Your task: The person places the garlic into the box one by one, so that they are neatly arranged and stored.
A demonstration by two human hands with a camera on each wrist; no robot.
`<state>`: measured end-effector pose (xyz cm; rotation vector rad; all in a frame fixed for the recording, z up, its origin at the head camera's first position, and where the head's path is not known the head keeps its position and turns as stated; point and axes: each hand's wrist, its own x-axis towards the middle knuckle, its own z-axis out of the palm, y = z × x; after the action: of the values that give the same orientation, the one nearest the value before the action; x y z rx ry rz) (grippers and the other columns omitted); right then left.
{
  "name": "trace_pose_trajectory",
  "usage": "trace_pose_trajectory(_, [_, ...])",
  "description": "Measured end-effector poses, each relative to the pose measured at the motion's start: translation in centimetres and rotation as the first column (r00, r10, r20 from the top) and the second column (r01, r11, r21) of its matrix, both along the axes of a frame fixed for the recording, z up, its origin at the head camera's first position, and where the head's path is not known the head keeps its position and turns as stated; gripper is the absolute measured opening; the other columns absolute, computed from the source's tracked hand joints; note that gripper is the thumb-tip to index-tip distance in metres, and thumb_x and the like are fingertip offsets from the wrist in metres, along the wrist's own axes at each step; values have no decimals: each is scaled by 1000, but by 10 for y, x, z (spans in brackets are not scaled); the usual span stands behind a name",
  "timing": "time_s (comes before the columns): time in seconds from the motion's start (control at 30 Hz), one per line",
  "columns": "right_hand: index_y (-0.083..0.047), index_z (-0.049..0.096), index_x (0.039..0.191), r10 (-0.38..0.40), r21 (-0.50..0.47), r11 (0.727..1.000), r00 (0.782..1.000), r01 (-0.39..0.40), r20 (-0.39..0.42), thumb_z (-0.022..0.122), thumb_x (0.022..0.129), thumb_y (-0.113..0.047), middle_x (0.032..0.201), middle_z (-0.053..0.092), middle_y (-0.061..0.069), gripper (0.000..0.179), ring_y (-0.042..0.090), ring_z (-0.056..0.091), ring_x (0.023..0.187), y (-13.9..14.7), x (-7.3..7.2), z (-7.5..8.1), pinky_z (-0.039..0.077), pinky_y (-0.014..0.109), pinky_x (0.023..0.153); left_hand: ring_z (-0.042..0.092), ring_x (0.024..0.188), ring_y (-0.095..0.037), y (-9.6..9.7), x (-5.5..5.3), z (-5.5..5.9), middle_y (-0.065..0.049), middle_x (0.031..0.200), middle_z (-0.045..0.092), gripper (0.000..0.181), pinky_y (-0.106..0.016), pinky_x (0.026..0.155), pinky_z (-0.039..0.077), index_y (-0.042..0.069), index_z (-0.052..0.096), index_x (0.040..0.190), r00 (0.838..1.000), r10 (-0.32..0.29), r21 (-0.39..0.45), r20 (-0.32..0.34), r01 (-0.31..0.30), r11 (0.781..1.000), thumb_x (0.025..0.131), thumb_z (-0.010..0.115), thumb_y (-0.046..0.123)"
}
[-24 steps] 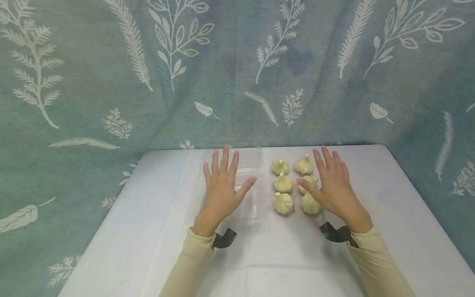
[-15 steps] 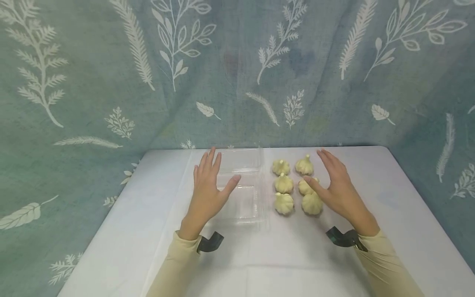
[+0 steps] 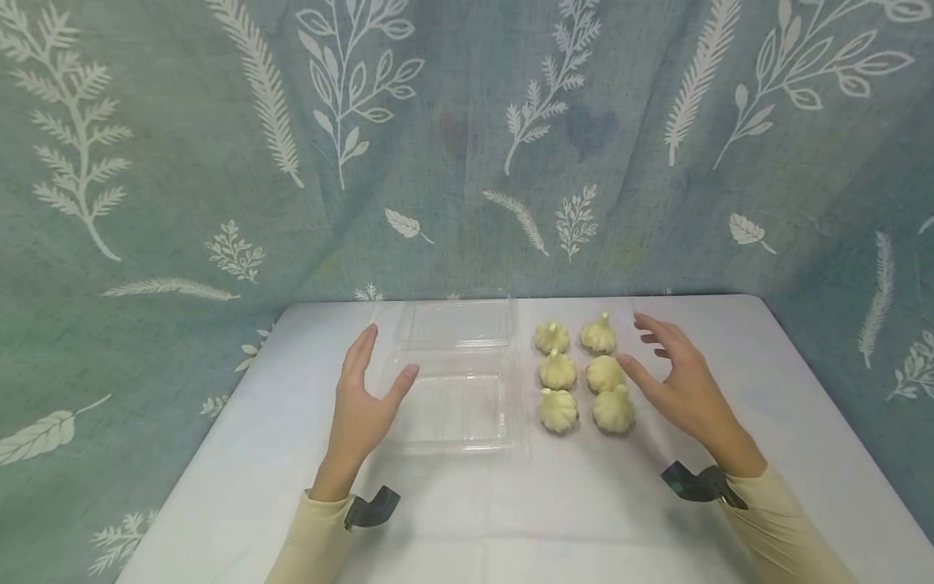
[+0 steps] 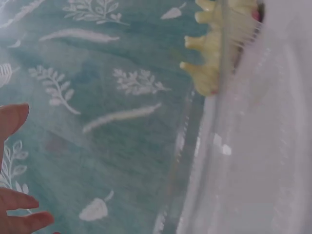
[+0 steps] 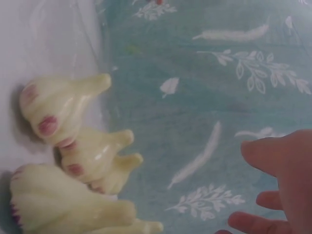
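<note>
Where the left side of the white surface point(image 3: 584, 511) begins, the left hand point(image 3: 357, 410) is raised at the near-left edge of a clear plastic container point(image 3: 467, 446). Thumb spread well away from the fingers; fingers fairly straight, nothing held. Contact with the plastic: none evident, though the head view overlaps them.

Container, next to the right: two shallow clear sections, the larger one nearer the person, the other beyond it toward the patterned cloth point(image 3: 452, 162); apparently base and lid, laid back. Judged very light, thin-walled, springy and slick, liable to slide or buckle under a hard squeeze. Best hold: the rim or a corner, pinched lightly.

Right of the container, six pale bulbs lie on the surface in two columns of three: a left column point(image 3: 558, 371) and a right column point(image 3: 614, 410). Stems point various ways. The right wrist view shows a glossy skin with pinkish patches. Judged firm, fairly light, smooth enough to slip or roll. Best hold: thumb and fingers round the widest part of the body; the stem looks narrow, perhaps the weaker point.

Far right, the right hand point(image 3: 689, 397) is just beside the right column, thumb apart, fingers loosely bent, gripping nothing; the right wrist view shows a gap between thumb and bulbs
</note>
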<state>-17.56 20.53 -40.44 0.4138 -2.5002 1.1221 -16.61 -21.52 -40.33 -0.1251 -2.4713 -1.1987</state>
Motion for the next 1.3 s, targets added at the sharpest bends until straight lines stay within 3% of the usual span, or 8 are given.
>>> trace_pose_trajectory(0.2, [-4, 47, 153, 2, -3, 1000, 999, -1, 36, 71, 99, -21, 144, 56, 22, 61, 40, 60, 123, 6, 0, -15, 54, 59, 99, 25, 159, -39, -21, 3, -22, -14, 170, 28, 91, -67, 130, 24, 10, 30, 163, 995, 35, -4, 96, -35, 999, 92, 76, 43])
trace_pose_trajectory(0.4, [-4, 51, 149, 1, 11, 1000, 999, -2, 53, 72, 98, -20, 139, 60, 20, 58, 36, 62, 119, 11, 2, -27, 52, 22, 94, 20, 161, -40, -35, 4, -47, -11, 173, 22, 95, -68, 130, 22, 16, 25, 165, 971, 47, 2, 234, -49, 999, 91, 76, 48])
trace_pose_trajectory(0.5, [-2, 52, 147, 8, 12, 1000, 999, -9, 53, 73, 97, -19, 139, 60, 20, 57, 36, 63, 118, 13, 3, -33, 49, 13, 91, 18, 161, -41, -37, 4, -56, -11, 174, 20, 96, -71, 129, 21, 20, 23, 166, 960, 34, 18, 279, -40, 999, 92, 75, 50])
trace_pose_trajectory(0.73, [-3, 54, 143, 10, 44, 999, 996, -14, 89, 74, 97, -23, 138, 61, 18, 54, 36, 65, 116, 15, 1, -41, 56, 24, 92, 20, 160, -42, -35, 0, -67, -14, 173, 20, 95, -73, 127, 21, 22, 22, 166, 946, -2, 54, 324, -16, 998, 91, 75, 50])
trace_pose_trajectory(0.83, [-3, 54, 143, 17, 43, 999, 992, -22, 121, 73, 98, -24, 138, 60, 18, 53, 38, 65, 116, 17, 2, -43, 61, 39, 94, 21, 160, -42, -35, -1, -68, -16, 173, 20, 95, -72, 128, 20, 21, 21, 166, 941, -22, 69, 338, -1, 998, 92, 74, 49])
trace_pose_trajectory(0.97, [-3, 53, 143, 26, 26, 999, 986, -30, 164, 72, 99, -28, 139, 59, 20, 54, 41, 65, 117, 21, 3, -45, 58, 61, 97, 20, 160, -41, -36, -1, -69, -16, 173, 19, 97, -67, 131, 19, 20, 18, 167, 933, -50, 78, 357, 24, 997, 92, 74, 48])
trace_pose_trajectory(1.17, [-3, 52, 144, 65, 10, 998, 973, -69, 220, 71, 100, -30, 141, 57, 21, 55, 42, 63, 120, 26, 2, -49, 57, 63, 99, 23, 158, -45, -37, 1, -70, -16, 173, 18, 100, -68, 128, 24, 20, 15, 167, 913, -65, 83, 402, 34, 996, 92, 74, 48])
trace_pose_trajectory(1.3, [-2, 52, 143, 91, 10, 995, 967, -96, 237, 71, 99, -30, 142, 57, 22, 55, 42, 63, 121, 27, 1, -52, 57, 62, 99, 25, 156, -48, -36, 3, -71, -16, 173, 19, 100, -67, 128, 25, 21, 15, 167, 911, -76, 91, 404, 43, 995, 92, 74, 47])
